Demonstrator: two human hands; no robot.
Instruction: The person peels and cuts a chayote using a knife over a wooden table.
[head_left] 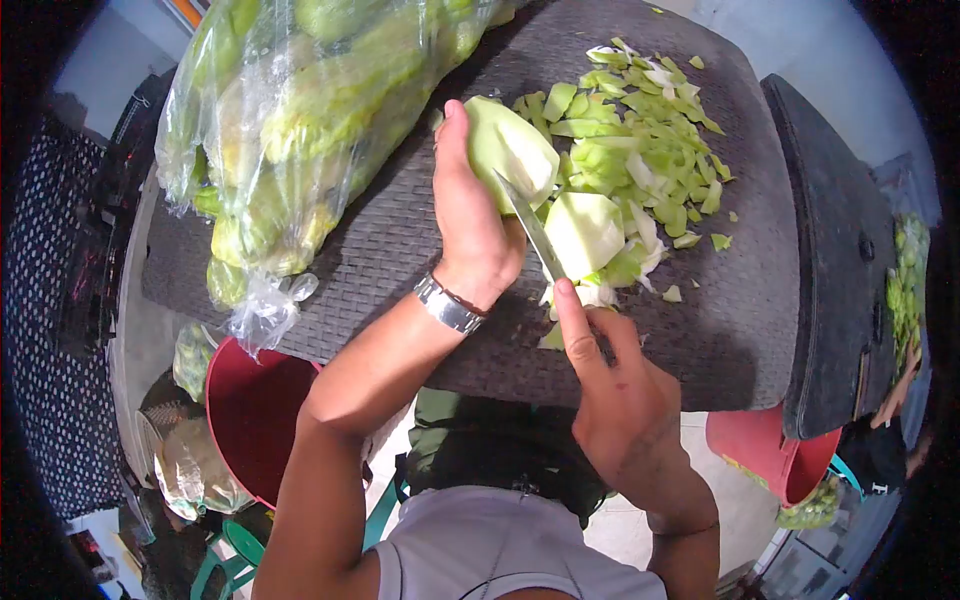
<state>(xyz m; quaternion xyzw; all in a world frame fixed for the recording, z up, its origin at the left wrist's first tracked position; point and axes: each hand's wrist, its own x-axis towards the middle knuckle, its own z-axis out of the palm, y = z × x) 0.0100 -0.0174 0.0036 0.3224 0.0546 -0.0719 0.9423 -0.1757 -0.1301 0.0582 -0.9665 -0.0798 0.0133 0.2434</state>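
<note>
My left hand [470,215], with a metal watch at the wrist, is closed around a peeled, pale green chayote [510,150]. In my right hand [625,400] is a knife [535,235], index finger laid along its back. The blade's tip touches the lower face of the held chayote. Just right of the blade, another peeled chayote [585,236] lies against a heap of green peelings [640,150]. How the right fingers wrap the handle is partly hidden.
A clear plastic bag of chayotes [310,130] covers the left of the woven dark table [720,330]. Red buckets stand below it, one on the left [255,420] and one on the right [780,455]. A dark chair back [835,250] is at the right edge.
</note>
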